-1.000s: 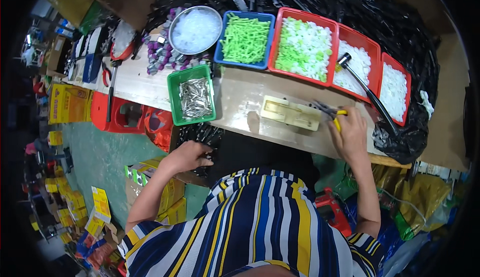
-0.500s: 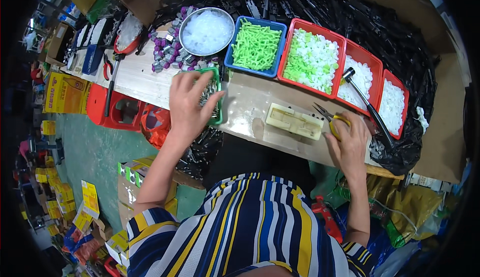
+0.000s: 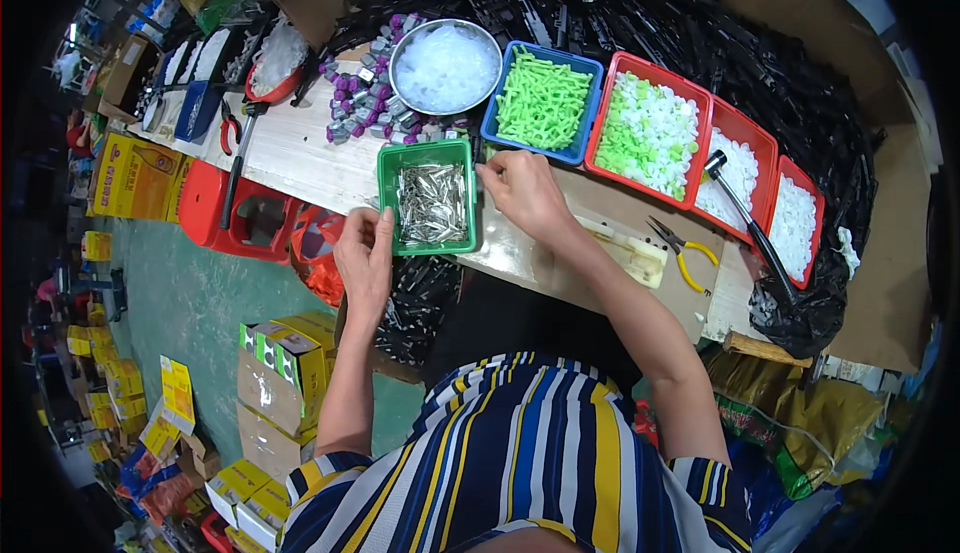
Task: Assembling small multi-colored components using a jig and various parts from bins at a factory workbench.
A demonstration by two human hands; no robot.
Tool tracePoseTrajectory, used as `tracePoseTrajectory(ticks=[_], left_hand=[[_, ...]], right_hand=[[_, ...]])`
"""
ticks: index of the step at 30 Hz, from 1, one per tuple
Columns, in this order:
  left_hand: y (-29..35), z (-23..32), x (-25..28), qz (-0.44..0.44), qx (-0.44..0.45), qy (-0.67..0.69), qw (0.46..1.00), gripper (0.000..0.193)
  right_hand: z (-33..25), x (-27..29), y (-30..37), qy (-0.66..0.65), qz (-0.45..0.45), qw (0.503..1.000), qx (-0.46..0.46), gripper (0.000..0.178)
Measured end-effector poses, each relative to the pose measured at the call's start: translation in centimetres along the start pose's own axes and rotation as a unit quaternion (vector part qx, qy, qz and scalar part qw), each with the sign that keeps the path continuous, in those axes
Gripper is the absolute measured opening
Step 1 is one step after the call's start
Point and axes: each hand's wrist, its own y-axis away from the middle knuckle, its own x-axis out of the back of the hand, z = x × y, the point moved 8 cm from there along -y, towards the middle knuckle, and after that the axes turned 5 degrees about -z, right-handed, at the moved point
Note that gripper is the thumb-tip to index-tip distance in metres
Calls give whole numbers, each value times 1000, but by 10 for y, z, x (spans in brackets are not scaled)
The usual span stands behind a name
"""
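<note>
A green plastic bin (image 3: 430, 249) filled with thin silvery metal pieces (image 3: 432, 203) stands at the near edge of the bench. My left hand (image 3: 364, 258) grips its left side, the thumb against the wall and the other fingers partly hidden. At the opposite side my right hand (image 3: 527, 193) has its fingers curled together at the bin's right rim. Under my right forearm lies a cream-coloured block with a moulded recess (image 3: 640, 259), partly covered by the arm. Long-nose pliers with yellow handles (image 3: 690, 256) rest just right of the block, jaws toward the far side.
Behind the bin are purple-and-grey parts (image 3: 370, 103) and a metal bowl (image 3: 446, 65) of clear pieces. A blue bin (image 3: 590, 118) of green strips and red bins (image 3: 640, 182) of small caps stretch rightward. A hammer (image 3: 745, 215) lies across the red bins.
My right hand has let go of the pliers, now lying on the bench, and crossed left to the green bin. My left hand has moved from above the bin to its left side.
</note>
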Motion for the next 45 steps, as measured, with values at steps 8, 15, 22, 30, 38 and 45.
tracePoseTrajectory(ticks=[8,15,22,30,38,45], left_hand=[[-7,-26,-13,-114,56,112,986,30],[-9,-42,-20,-159,84,278,943,28],[-10,-41,-19,-179,92,302,932,26],[-12,-38,-27,-207,96,308,924,27],[-23,-41,-39,-234,93,288,924,24],[-29,-36,-36,-248,91,233,936,26]], right_hand=[[15,-19,-14,-105,-9,990,-93,28],[12,-14,0,-136,-17,984,-117,27],[9,-12,26,-182,-93,973,-110,28],[0,24,88,-228,-126,959,-110,23],[12,107,152,93,-78,991,-65,22],[30,138,162,204,-177,962,-38,16]])
